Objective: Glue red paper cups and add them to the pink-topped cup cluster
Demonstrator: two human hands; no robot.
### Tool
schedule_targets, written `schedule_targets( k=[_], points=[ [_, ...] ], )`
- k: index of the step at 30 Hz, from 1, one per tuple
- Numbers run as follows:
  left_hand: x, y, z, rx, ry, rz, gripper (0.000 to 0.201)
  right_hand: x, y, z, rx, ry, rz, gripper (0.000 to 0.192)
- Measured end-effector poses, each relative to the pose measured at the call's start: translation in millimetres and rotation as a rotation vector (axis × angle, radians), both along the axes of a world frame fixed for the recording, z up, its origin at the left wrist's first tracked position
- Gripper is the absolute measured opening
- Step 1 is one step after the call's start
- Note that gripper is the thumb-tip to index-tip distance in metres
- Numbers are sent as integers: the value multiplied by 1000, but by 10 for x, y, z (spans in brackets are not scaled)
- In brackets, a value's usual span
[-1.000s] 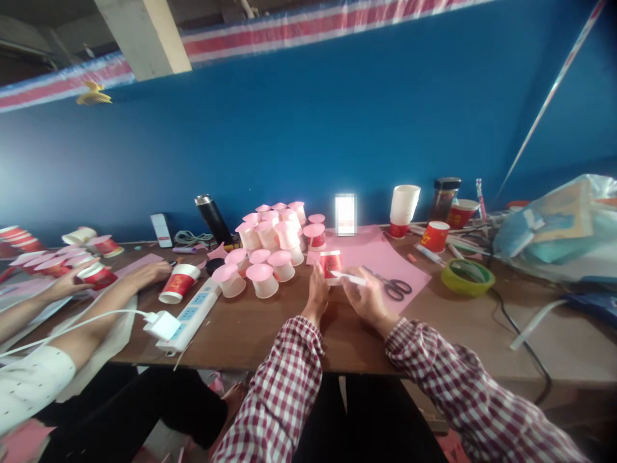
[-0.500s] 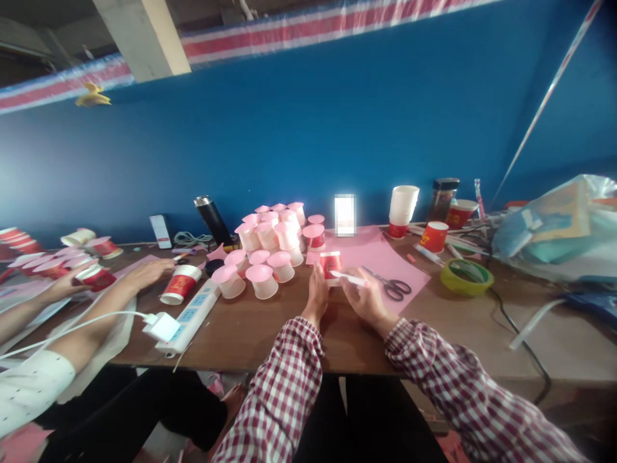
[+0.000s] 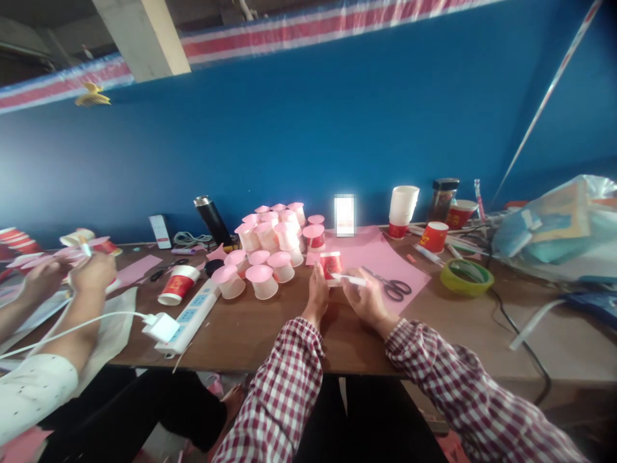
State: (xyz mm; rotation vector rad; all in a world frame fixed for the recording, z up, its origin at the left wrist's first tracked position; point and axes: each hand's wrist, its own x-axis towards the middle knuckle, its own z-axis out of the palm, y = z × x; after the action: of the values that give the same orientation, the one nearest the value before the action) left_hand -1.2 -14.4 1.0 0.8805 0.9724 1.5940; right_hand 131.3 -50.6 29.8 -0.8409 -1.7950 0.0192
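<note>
My left hand (image 3: 317, 292) is closed around the side of a red and white paper cup (image 3: 330, 262), which is held over the table in front of me. In my right hand (image 3: 365, 297) is a slim white pen-shaped tube (image 3: 353, 280), its tip pointing left against or very near the lower part of the cup; contact is too small to tell. Dark-handled scissors (image 3: 398, 289) lie on pink paper (image 3: 371, 252) beyond my right hand. Left of the cup, several upturned paper cups (image 3: 261, 286) carry pink paper discs on top, some of them stacked.
A co-worker's hands (image 3: 94, 273) work at far left. Between us are a power strip (image 3: 190, 318) with a white plug and a lying paper cup (image 3: 178, 285). At right are stacked cups (image 3: 403, 204), green tape (image 3: 466, 276), a plastic bag (image 3: 559, 225) and a black cable (image 3: 518, 341).
The co-worker's reaching hand has drawn back to the left and now holds a white stick-like thing. The lying cup beside the power strip shifted slightly left. My hands have barely moved.
</note>
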Motion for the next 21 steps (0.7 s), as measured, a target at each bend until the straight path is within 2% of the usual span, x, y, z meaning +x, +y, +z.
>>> schedule_targets(
  k=[6,16,21],
  points=[
    [10,-20,44,32,64,41,55,2,14,-11,21,-25,6,12],
    [7,-85,86,31,111,18,45,4,24,-34,-2,-37,3,14],
    [15,-118,122,59,160,4,47,10,27,-49,11,-45,-4,14]
  ],
)
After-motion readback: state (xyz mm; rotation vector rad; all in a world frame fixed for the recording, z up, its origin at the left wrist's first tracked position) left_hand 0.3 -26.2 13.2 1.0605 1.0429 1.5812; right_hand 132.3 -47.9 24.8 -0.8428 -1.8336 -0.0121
